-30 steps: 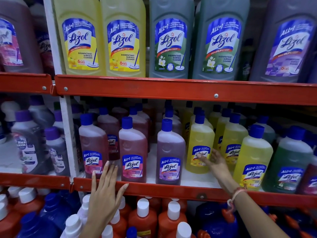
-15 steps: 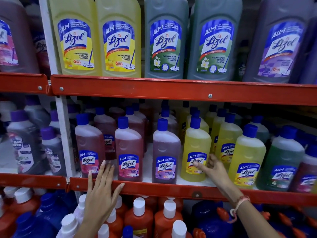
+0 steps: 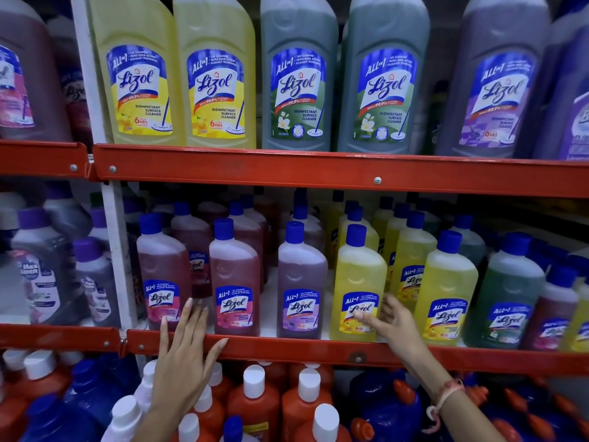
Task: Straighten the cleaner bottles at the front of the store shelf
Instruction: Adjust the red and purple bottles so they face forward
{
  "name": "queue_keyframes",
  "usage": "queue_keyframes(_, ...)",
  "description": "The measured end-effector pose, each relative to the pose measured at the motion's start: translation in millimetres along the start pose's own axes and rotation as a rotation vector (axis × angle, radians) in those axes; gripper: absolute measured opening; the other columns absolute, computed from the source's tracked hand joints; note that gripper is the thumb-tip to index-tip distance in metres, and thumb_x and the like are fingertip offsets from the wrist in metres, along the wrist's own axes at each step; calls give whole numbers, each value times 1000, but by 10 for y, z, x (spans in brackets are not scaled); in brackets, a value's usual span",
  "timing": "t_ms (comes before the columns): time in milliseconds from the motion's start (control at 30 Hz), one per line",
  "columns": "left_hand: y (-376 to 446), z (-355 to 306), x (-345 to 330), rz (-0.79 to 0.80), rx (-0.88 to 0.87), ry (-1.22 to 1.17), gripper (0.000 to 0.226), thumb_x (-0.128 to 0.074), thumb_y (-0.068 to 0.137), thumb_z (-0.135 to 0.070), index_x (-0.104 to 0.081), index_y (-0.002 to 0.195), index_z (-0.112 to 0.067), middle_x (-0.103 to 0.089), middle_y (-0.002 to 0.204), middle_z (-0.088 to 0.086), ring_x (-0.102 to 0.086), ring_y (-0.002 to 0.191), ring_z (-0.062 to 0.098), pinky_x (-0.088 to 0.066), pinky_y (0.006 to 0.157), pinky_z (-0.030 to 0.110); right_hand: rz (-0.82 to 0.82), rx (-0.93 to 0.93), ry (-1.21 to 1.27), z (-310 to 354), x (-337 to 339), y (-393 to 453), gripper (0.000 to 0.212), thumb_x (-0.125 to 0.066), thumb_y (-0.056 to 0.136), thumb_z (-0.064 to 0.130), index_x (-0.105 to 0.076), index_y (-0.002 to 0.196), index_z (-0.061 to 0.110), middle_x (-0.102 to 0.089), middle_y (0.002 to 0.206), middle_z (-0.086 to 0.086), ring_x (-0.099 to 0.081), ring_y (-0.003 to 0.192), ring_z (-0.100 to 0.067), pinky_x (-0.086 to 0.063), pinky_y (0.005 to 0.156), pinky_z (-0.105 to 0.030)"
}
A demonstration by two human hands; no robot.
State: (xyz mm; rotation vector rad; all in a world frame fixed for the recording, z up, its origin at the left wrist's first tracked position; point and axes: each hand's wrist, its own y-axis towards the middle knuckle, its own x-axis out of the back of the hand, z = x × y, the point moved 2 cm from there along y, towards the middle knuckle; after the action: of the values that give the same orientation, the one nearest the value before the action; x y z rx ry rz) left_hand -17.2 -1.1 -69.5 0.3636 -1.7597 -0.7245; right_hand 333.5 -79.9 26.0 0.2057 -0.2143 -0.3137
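Note:
The middle shelf's front row holds small blue-capped cleaner bottles: a pink one (image 3: 162,272), a second pink one (image 3: 234,275), a purple one (image 3: 301,279), a yellow one (image 3: 358,282), another yellow one (image 3: 446,288) and a green one (image 3: 506,295). My left hand (image 3: 183,355) lies flat and open against the red shelf rail (image 3: 318,352), its fingertips at the foot of the first pink bottle. My right hand (image 3: 390,320) is open, with its fingers touching the lower right side of the first yellow bottle and its thumb on that bottle's label.
Large yellow, green and purple cleaner bottles stand on the upper shelf (image 3: 318,170). Orange bottles with white caps (image 3: 255,403) and dark blue bottles (image 3: 382,406) fill the lower shelf. A white upright post (image 3: 118,250) divides off grey-purple bottles (image 3: 41,266) at the left.
My right hand has slid forward along the first yellow bottle's side toward the shelf front, and that bottle now stands nearer the front edge. My left hand has stayed on the rail.

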Motion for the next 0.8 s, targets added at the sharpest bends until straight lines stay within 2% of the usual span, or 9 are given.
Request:
queue_keyframes(67,-10,3,-8,22,8,11,84,-14,96,-66,-44,144,-4,-45,153,12,-6,153,13,8,124,38,-96,28,-31,0,-40,-59,62,-80,69,19,-47,122,13,-57,94,13,-55,87,-3,-46,79,-21)
queue_keyframes(200,-26,-37,13,51,19,13,87,-14,95,-68,-45,143,-2,-43,154,15,-16,151,19,10,124,33,-383,83,-73,11,-190,-190,74,-82,67,24,-43,131,18,-54,123,3,-51,114,-13,-43,97,-31)
queue_keyframes(300,-39,-131,75,11,14,-67,88,-13,95,-69,-42,144,-3,-41,155,13,-17,150,17,10,123,27,-547,248,-140,181,-361,-322,64,-75,76,18,-43,131,22,-45,134,-2,-44,123,-15,-39,99,-31)
queue_keyframes(367,-31,-220,152,-36,44,-205,89,-11,93,-71,-38,148,-7,-39,157,10,-19,148,11,6,123,24,-568,368,-150,306,-508,-402,54,-70,80,14,-45,128,22,-43,132,0,-41,123,-12,-34,98,-27)
queue_keyframes(467,0,-339,328,-57,179,-506,89,-14,87,-75,-35,150,-16,-42,154,2,-28,141,6,-17,120,33,-425,451,-105,407,-750,-455,41,-65,84,12,-52,121,24,-50,124,6,-47,118,-6,-38,99,-23)
queue_keyframes(567,39,-389,453,-39,271,-712,91,-14,82,-82,-36,148,-24,-48,147,-4,-42,134,12,-37,107,36,-163,387,60,429,-1011,-452,38,-61,85,6,-55,117,25,-59,118,8,-57,114,-4,-48,98,-23)
queue_keyframes(633,60,-375,459,-9,303,-843,94,-14,79,-86,-38,147,-26,-52,142,-7,-46,131,12,-38,107,35,16,290,68,421,-1202,-447,41,-62,86,8,-52,121,26,-60,122,8,-58,115,-5,-50,96,-21)
queue_keyframes(700,78,-345,441,19,328,-936,89,-15,81,-86,-41,145,-30,-57,139,-5,-50,132,15,-38,110,38,187,166,-10,361,-1407,-427,57,-66,85,19,-41,136,23,-54,134,7,-53,122,-7,-46,96,-17)
queue_keyframes(800,63,-350,464,57,333,-969,79,-17,82,-83,-46,140,-38,-61,134,-8,-53,127,10,-38,104,29,301,52,-99,277,-1642,-414,79,-67,82,28,-26,147,14,-54,137,0,-51,115,-2,-40,95,-16)
